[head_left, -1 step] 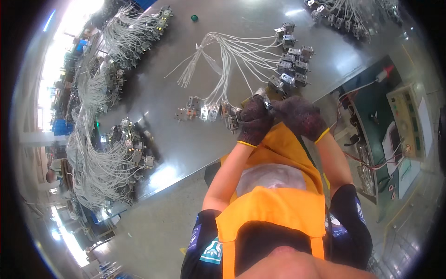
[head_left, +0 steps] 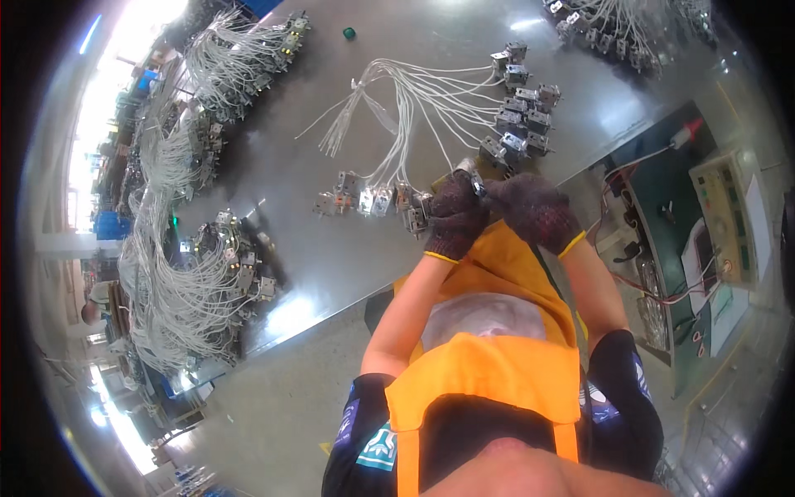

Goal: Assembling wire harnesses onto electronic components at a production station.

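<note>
My left hand (head_left: 455, 214), in a dark knit glove with a yellow cuff, pinches a small metal wired switch-like part (head_left: 473, 178) at the table's near edge. A white wire runs from that part up to a tied bundle of white wires (head_left: 396, 79). My right hand (head_left: 537, 209), gloved alike, meets it from the right with fingers curled against the part; whether it grips a tool is hidden. Several similar metal parts (head_left: 515, 142) on the same wires lie just beyond my hands. More of these parts (head_left: 374, 200) rest left of my left hand.
Big heaps of wired parts (head_left: 178, 298) line the table's left side, and another heap (head_left: 617, 33) lies at the far right. A small green object (head_left: 349, 33) sits on the metal table (head_left: 323, 248). To the right stands a green bench (head_left: 662, 195) with a beige instrument (head_left: 722, 215) and cables.
</note>
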Demonstrator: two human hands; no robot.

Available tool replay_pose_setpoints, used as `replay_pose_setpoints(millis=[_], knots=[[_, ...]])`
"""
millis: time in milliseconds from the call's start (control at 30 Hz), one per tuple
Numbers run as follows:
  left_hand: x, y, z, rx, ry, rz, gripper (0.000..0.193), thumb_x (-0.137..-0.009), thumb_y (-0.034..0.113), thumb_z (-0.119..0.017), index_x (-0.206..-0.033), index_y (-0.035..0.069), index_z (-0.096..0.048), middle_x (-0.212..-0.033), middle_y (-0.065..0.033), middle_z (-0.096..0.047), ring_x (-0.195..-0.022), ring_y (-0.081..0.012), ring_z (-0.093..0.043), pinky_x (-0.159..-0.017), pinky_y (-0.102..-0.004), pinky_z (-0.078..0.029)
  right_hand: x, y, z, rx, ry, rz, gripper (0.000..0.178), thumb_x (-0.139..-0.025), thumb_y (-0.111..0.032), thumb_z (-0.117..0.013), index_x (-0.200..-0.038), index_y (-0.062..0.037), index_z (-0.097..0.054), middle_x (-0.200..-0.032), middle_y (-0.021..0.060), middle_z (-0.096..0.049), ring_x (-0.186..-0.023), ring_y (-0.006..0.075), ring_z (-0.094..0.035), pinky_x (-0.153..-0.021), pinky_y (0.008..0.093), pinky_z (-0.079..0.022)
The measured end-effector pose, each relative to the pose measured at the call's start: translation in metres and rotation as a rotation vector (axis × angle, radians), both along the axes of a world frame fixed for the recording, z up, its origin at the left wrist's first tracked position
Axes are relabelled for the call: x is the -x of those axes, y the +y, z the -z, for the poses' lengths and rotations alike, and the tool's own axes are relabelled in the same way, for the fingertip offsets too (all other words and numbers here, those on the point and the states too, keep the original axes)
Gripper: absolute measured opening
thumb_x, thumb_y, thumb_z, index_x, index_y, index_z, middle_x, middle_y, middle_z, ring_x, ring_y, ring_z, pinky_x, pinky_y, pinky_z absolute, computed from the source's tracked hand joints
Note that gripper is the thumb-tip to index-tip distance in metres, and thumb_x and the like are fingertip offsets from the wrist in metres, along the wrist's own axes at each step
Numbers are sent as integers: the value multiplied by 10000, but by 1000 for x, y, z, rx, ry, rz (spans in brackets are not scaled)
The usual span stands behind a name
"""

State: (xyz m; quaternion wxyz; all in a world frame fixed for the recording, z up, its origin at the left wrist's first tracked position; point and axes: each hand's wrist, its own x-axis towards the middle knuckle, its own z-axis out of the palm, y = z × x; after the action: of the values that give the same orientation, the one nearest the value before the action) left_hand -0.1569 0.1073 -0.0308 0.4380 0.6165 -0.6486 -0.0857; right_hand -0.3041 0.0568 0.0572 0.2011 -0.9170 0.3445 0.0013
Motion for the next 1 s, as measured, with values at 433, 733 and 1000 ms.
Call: replay_pose_setpoints(millis=[433, 733, 1000], knots=[[-3, -2, -10, -21, -16, -3, 387, -792, 167, -677, -1126, 1, -573, -885, -208, -627, -853, -400, -629, -730, -468, -501, -1, -2, -1, 65, -109, 15, 334, -946, -298, -527, -1202, -109, -629, -867, 173, -661, -828, 370, -634, -757, 461, -503], [2, 24, -25, 53, -259, -33, 554, -817, 149, -633, -1328, 8, -474, -1201, -237, -555, -1130, -434, -531, -997, -499, -408, 12, 11, 10, -2, -131, 129, 277, -933, -261, -570, -1128, -83, -653, -925, 170, -679, -877, 366, -641, -774, 449, -505], [-77, 50, -35, 32, -485, 38, 541, -737, 122, -718, -1252, 63, -564, -1198, -182, -585, -1142, -372, -546, -1001, -483, -420, -19, 18, 60, -588, -680, 90, 386, -910, -221, -654, -1279, -114, -615, -1011, 97, -691, -814, 158, -632, -742, 291, -504]])
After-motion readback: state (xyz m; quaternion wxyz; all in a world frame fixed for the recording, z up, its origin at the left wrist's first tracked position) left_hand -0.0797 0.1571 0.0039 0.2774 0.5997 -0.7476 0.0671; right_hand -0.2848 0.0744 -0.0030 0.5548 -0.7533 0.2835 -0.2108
